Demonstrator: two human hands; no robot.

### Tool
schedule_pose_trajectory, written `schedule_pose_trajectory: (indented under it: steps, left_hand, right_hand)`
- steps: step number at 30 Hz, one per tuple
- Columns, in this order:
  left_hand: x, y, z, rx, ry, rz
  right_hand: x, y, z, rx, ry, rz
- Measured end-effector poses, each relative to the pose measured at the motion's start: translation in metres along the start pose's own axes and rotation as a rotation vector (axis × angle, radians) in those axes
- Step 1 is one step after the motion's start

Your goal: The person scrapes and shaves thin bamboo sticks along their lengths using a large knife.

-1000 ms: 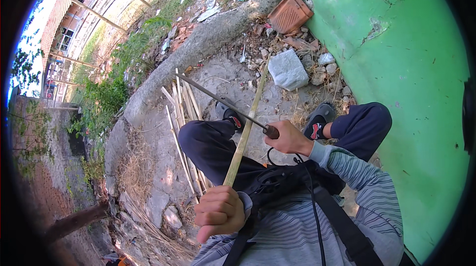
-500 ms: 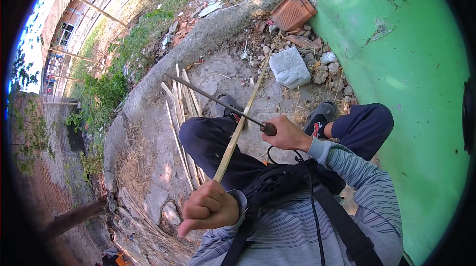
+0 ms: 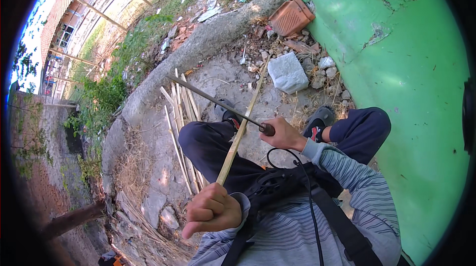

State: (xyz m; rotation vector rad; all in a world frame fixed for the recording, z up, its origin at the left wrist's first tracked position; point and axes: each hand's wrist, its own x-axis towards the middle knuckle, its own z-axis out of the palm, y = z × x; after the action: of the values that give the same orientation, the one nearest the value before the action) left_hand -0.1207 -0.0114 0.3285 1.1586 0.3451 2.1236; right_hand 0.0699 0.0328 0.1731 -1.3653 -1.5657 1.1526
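Since a second ago your left hand (image 3: 212, 210) has slid back down the bamboo strip (image 3: 240, 132) toward your chest, and the strip now leans a little more to the right at its far end; your right hand (image 3: 284, 134) and the blade have hardly shifted.

The bamboo strip is a thin pale slat running from your left fist up and away across your left knee, its far tip reaching the rubble near the grey stone block (image 3: 287, 72). Your left hand is closed in a fist around its near end, knuckles up, just in front of your chest. Your right hand is closed around the dark handle of a long knife (image 3: 218, 102), whose narrow blade points up and to the left and crosses over the strip just beside that hand.

You sit with knees bent, in dark trousers and black shoes, on bare concrete ground. To the left of your left leg lies a bundle of split bamboo slats (image 3: 182, 117), spread on the ground. Beyond the stone block, a reddish hollow brick (image 3: 291, 16) rests against the green wall (image 3: 396, 67) that runs along your right side.
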Motion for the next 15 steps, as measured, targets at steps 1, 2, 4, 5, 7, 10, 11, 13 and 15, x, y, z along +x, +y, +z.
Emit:
schedule_pose_trajectory:
  steps: [1, 2, 4, 5, 7, 10, 11, 13, 15]
  left_hand:
    - [0.003, -0.001, 0.001, 0.002, 0.008, -0.011]
    - [0.005, -0.001, 0.001, 0.005, 0.016, -0.022]
    - [0.007, 0.002, -0.003, 0.021, 0.058, -0.049]
    - [0.006, 0.001, -0.005, 0.034, 0.102, -0.075]
    - [0.004, 0.001, -0.01, 0.041, 0.092, -0.088]
    - [0.004, 0.002, -0.014, 0.064, 0.019, -0.097]
    - [0.003, 0.004, -0.014, 0.092, -0.038, -0.098]
    - [0.002, 0.004, -0.015, 0.092, 0.015, -0.074]
    - [0.008, 0.003, -0.016, 0.088, 0.058, -0.053]
  right_hand:
    - [-0.002, -0.002, 0.003, 0.035, 0.026, -0.083]
    - [-0.001, 0.002, 0.003, 0.036, 0.029, -0.082]
    - [0.009, 0.023, 0.005, -0.026, 0.056, -0.026]
    - [0.018, 0.045, 0.007, -0.029, 0.061, -0.029]
    - [0.029, 0.093, 0.011, -0.108, 0.201, 0.1]
    - [0.029, 0.105, 0.007, -0.079, 0.237, 0.157]
    - [0.027, 0.09, 0.006, -0.072, 0.184, 0.177]
    - [0.022, 0.057, 0.012, -0.066, 0.117, 0.12]
    - [0.018, 0.037, 0.016, -0.043, 0.022, 0.012]
